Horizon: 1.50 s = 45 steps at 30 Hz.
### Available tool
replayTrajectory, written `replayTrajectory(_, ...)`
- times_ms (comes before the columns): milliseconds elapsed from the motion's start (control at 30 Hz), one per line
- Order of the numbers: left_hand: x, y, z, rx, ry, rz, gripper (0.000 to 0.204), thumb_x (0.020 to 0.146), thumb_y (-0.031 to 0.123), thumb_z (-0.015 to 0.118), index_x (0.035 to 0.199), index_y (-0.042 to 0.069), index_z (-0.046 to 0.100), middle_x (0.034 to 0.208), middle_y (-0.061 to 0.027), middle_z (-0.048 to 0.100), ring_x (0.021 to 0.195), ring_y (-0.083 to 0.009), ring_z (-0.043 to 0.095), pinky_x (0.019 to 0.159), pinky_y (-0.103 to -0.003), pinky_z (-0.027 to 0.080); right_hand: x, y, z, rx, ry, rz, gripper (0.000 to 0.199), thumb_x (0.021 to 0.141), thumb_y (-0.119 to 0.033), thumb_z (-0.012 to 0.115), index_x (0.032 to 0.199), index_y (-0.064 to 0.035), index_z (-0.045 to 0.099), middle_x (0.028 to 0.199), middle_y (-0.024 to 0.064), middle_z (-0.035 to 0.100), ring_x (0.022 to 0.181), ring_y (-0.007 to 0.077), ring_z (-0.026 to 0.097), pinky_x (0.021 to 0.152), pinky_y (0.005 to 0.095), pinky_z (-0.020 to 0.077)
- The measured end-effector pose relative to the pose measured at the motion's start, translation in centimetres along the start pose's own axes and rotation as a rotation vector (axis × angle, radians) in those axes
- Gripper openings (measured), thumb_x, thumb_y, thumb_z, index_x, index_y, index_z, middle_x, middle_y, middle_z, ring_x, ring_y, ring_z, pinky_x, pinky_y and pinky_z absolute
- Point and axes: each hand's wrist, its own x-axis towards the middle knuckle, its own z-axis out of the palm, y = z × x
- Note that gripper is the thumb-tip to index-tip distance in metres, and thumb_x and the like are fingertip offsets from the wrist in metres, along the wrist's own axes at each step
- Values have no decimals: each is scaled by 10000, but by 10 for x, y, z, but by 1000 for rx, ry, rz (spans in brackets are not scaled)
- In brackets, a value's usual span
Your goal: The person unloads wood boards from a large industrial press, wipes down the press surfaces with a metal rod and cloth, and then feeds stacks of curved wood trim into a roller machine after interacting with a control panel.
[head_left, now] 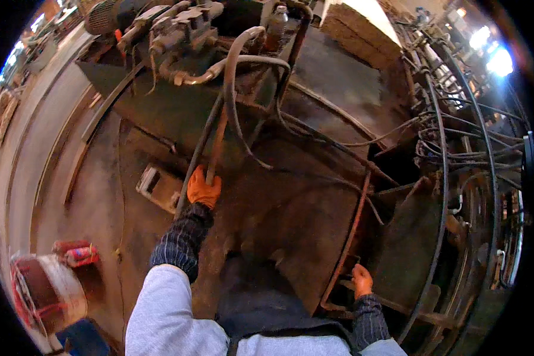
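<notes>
Rusty bar [217,147] sits clamped in left hand [204,190]; right hand [362,281] is near red-brown rail [354,226], can't tell its grip.

industrial workshop: grimy heavy machinery [184,38], looped thick hose [229,95], bundled cables [428,148], dirt-stained floor [104,207].

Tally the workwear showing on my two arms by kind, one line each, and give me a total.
Orange gloves: 2
Dark striped cuffs: 2
Light grey sleeves: 2, the right one mostly cut off by the picture's lower edge
Total: 6
</notes>
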Motion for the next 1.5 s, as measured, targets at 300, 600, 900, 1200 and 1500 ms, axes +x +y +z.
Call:
replayTrajectory(300,0,-63,47,-68,-394,-284,416,828,365,683,1022,-1,643,952,-261,682,950,-449,648,791,-508,533,-98,-78,99,-314,-328,97,541,892,-365,686,1321,-47,596,1336,149,607,1241,269,568,1055,361,434)
replayTrajectory(600,-59,-34,-79,-1011,-443,-416,270,965,241,623,1136,33,611,1004,-58,649,854,-198,606,790,-338,502,-103,-120,159,-124,-407,-109,606,912,-461,618,1371,-71,549,1374,151,582,1283,305,536,1070,377,420)
replayTrajectory(900,135,138,-211,-883,-169,319,276,953,351,647,981,85,579,843,-57,584,677,-165,537,593,-349,446,-101,-277,223,-255,-183,-956,897,779,-379,712,1541,-174,285,1557,140,340,1426,328,338,1177,442,266)
replayTrajectory(1200,273,92,-292,-631,212,582,326,933,359,649,1074,70,593,854,-92,612,718,-234,575,645,-423,481,-80,-402,105,-580,453,-1533,567,749,-146,710,1294,-100,563,848,89,645,766,323,616,692,473,470)
replayTrajectory(1500,338,43,-250,1086,1402,1085,405,912,367,650,1167,56,608,866,-127,641,760,-303,613,697,-497,516,-110,-457,-175,-1013,835,-1500,549,638,-148,798,1166,-177,648,767,91,668,714,323,659,644,429,509)
